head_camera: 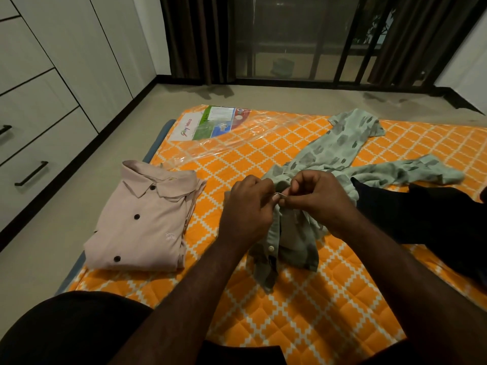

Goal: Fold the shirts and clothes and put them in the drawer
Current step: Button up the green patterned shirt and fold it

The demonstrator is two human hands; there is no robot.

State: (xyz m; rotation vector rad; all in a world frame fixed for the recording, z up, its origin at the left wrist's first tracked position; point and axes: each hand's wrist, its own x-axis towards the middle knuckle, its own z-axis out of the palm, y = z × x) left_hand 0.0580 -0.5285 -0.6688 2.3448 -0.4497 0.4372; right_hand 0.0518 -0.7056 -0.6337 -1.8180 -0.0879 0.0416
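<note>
Pinching green shirt (292, 233) placket mid-mattress (303, 312), both hands, left (247, 206) and right (321, 198), fingers curled on cloth. Risk: button slips hole; bunched fabric folds crooked; black garment (421, 214) snags sleeve.

White label (208, 123) under clear plastic on mattress: "Godrej Interio" logo; rest too small to read.

The scene is dimly, warmly lit; glare is seen on the plastic wrap (224, 138), and straight lines are bowed at the edges.
</note>
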